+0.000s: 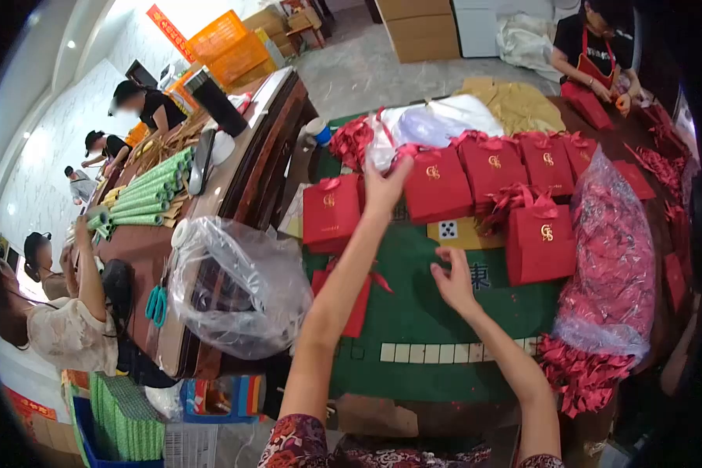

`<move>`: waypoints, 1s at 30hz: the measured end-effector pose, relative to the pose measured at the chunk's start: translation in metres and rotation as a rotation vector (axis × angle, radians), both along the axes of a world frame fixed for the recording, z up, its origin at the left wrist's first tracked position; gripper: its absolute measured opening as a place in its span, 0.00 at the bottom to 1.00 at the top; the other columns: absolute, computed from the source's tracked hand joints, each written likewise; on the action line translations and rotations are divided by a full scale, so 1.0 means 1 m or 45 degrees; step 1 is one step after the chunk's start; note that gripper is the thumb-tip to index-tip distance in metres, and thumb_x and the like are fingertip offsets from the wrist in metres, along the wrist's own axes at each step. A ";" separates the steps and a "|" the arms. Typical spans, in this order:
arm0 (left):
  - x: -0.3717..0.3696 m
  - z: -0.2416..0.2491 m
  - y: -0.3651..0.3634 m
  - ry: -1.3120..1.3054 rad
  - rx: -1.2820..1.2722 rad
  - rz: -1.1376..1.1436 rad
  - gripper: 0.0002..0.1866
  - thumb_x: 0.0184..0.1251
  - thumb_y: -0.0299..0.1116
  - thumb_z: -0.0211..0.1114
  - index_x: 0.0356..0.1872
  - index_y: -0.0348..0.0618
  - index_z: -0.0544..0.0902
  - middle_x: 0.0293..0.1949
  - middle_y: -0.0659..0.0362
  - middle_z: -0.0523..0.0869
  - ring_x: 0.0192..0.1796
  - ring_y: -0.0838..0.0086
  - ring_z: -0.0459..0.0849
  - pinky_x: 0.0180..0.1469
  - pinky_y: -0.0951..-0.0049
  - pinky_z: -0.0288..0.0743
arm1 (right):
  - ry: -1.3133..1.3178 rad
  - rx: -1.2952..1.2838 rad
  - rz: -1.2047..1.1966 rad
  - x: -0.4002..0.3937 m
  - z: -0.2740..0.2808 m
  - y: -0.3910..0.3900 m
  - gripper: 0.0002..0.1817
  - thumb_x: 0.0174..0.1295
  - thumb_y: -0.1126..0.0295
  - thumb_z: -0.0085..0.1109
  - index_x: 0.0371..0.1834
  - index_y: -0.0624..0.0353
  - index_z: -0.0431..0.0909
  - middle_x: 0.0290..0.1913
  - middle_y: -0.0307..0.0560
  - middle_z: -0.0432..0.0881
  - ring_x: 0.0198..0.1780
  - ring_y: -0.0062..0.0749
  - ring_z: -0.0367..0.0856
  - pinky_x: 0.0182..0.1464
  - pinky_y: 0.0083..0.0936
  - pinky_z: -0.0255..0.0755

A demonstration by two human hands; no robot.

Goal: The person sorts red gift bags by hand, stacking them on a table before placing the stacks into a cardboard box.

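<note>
My left hand reaches over the far row of red gift bags, its fingers closed around a clear plastic packet. What is inside the packet is hard to make out. Just beside that hand stand a red gift bag with gold lettering and a ribbon bow, and another gift bag to its left. My right hand hovers above the green table mat, holding nothing, thumb and fingers apart. To its right is a gift bag. A further red bag lies partly hidden behind my left forearm.
A long plastic sack of red ribbons lies on the right. At left are a clear plastic bag, teal scissors, green rolls and a black tumbler. Several people work at left; another person is at upper right.
</note>
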State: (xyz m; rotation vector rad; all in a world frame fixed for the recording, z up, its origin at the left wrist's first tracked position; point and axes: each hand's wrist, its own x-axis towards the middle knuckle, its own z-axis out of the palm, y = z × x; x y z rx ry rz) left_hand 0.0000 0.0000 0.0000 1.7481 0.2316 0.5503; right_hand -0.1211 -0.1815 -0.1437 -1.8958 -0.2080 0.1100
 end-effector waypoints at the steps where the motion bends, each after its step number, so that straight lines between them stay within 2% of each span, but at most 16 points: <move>1: -0.006 -0.002 0.002 0.020 0.001 0.010 0.45 0.54 0.45 0.73 0.67 0.31 0.61 0.66 0.39 0.65 0.66 0.55 0.69 0.66 0.60 0.63 | -0.053 0.086 -0.020 0.001 0.011 0.007 0.26 0.61 0.62 0.62 0.60 0.60 0.70 0.65 0.56 0.65 0.60 0.47 0.74 0.55 0.36 0.75; 2: 0.028 -0.028 0.053 -0.182 0.039 -0.054 0.44 0.53 0.45 0.74 0.65 0.30 0.63 0.60 0.39 0.71 0.61 0.55 0.73 0.63 0.60 0.66 | -0.111 0.173 -0.044 0.005 0.021 0.016 0.27 0.60 0.62 0.63 0.59 0.64 0.70 0.58 0.59 0.72 0.57 0.41 0.76 0.52 0.32 0.77; 3: 0.005 -0.004 0.057 -0.267 0.202 0.242 0.43 0.52 0.46 0.75 0.64 0.30 0.65 0.55 0.40 0.75 0.59 0.55 0.74 0.62 0.61 0.66 | -0.121 0.161 -0.037 0.019 0.013 0.032 0.27 0.60 0.62 0.63 0.59 0.64 0.70 0.58 0.59 0.72 0.57 0.41 0.76 0.52 0.32 0.77; 4: 0.013 -0.013 0.099 -0.249 0.252 0.266 0.44 0.51 0.51 0.73 0.62 0.31 0.67 0.55 0.39 0.75 0.58 0.52 0.73 0.63 0.56 0.64 | -0.100 0.215 -0.017 0.027 0.005 0.052 0.29 0.60 0.59 0.64 0.58 0.66 0.70 0.54 0.58 0.75 0.55 0.40 0.77 0.51 0.31 0.77; 5: -0.020 0.011 0.092 0.034 0.526 0.643 0.45 0.50 0.59 0.70 0.61 0.32 0.68 0.56 0.37 0.74 0.59 0.47 0.72 0.64 0.50 0.61 | -0.091 0.265 -0.001 0.040 0.003 0.070 0.31 0.59 0.56 0.64 0.57 0.69 0.70 0.50 0.56 0.78 0.53 0.38 0.78 0.49 0.30 0.77; 7: -0.021 -0.020 0.135 0.288 0.688 0.842 0.50 0.48 0.66 0.66 0.63 0.34 0.68 0.57 0.36 0.73 0.61 0.42 0.70 0.63 0.47 0.60 | 0.329 0.410 0.096 0.071 0.014 0.099 0.44 0.53 0.45 0.66 0.58 0.77 0.67 0.49 0.59 0.79 0.53 0.39 0.78 0.51 0.30 0.76; 8: -0.020 -0.039 0.153 0.496 0.644 0.849 0.53 0.45 0.69 0.66 0.64 0.34 0.66 0.58 0.34 0.72 0.61 0.43 0.70 0.63 0.46 0.61 | 0.312 0.410 0.093 0.083 0.027 0.108 0.44 0.53 0.45 0.66 0.58 0.77 0.67 0.49 0.59 0.79 0.53 0.39 0.78 0.51 0.30 0.76; 10: -0.025 -0.076 0.176 0.705 0.625 0.813 0.53 0.47 0.67 0.66 0.66 0.35 0.65 0.61 0.38 0.72 0.64 0.49 0.71 0.63 0.51 0.64 | 0.678 0.336 0.179 0.098 0.051 0.124 0.51 0.52 0.37 0.64 0.62 0.77 0.63 0.58 0.57 0.74 0.60 0.40 0.73 0.54 0.35 0.71; 11: -0.040 -0.077 0.186 0.382 0.186 0.021 0.48 0.54 0.63 0.65 0.67 0.36 0.65 0.62 0.47 0.75 0.64 0.60 0.73 0.64 0.59 0.66 | 0.668 0.343 0.176 0.104 0.051 0.132 0.51 0.52 0.37 0.64 0.62 0.77 0.63 0.58 0.57 0.74 0.60 0.40 0.73 0.54 0.35 0.71; 12: -0.029 -0.111 0.208 0.664 -0.175 -0.044 0.42 0.59 0.59 0.64 0.68 0.41 0.65 0.61 0.55 0.76 0.62 0.68 0.75 0.63 0.65 0.67 | 0.637 0.280 0.157 0.110 0.046 0.143 0.56 0.48 0.36 0.65 0.62 0.80 0.61 0.57 0.60 0.75 0.59 0.43 0.74 0.55 0.36 0.71; 15: -0.026 -0.140 0.223 0.650 -0.543 -0.210 0.40 0.59 0.59 0.65 0.66 0.43 0.68 0.59 0.52 0.79 0.57 0.62 0.80 0.60 0.61 0.72 | 0.629 0.265 0.185 0.129 0.018 0.163 0.62 0.41 0.36 0.69 0.62 0.87 0.58 0.57 0.66 0.74 0.57 0.48 0.75 0.57 0.36 0.70; 19: -0.037 -0.122 0.202 0.647 -0.547 -0.198 0.39 0.57 0.59 0.66 0.66 0.48 0.69 0.58 0.53 0.80 0.56 0.63 0.80 0.61 0.57 0.72 | 0.555 0.050 0.077 0.128 0.021 0.166 0.60 0.40 0.43 0.73 0.61 0.88 0.58 0.60 0.70 0.71 0.59 0.47 0.75 0.60 0.32 0.69; 22: -0.038 -0.114 0.198 0.732 -0.631 -0.314 0.38 0.56 0.58 0.68 0.65 0.49 0.70 0.58 0.54 0.79 0.57 0.63 0.80 0.60 0.56 0.73 | 0.683 0.219 0.179 0.132 0.010 0.168 0.57 0.37 0.43 0.73 0.60 0.82 0.64 0.62 0.70 0.69 0.62 0.49 0.73 0.61 0.34 0.69; 24: -0.047 -0.102 0.183 0.699 -0.635 -0.256 0.38 0.56 0.57 0.68 0.64 0.49 0.71 0.57 0.54 0.80 0.56 0.63 0.80 0.60 0.56 0.73 | 0.628 0.292 0.010 0.138 -0.011 0.178 0.55 0.37 0.47 0.73 0.62 0.80 0.62 0.63 0.68 0.68 0.62 0.48 0.72 0.60 0.34 0.69; 27: -0.060 -0.094 0.160 0.636 -0.815 -0.226 0.34 0.58 0.50 0.70 0.63 0.47 0.73 0.56 0.57 0.80 0.56 0.68 0.80 0.59 0.65 0.74 | 0.536 0.404 0.017 0.116 0.035 0.153 0.53 0.38 0.48 0.72 0.61 0.76 0.62 0.62 0.66 0.68 0.62 0.46 0.72 0.59 0.34 0.69; 30: -0.092 -0.083 0.116 0.331 -1.011 -0.269 0.33 0.60 0.50 0.68 0.62 0.43 0.73 0.56 0.56 0.80 0.54 0.69 0.81 0.56 0.67 0.76 | 0.327 0.329 0.083 0.088 0.083 0.109 0.40 0.44 0.55 0.72 0.53 0.72 0.64 0.52 0.59 0.74 0.53 0.39 0.76 0.53 0.32 0.73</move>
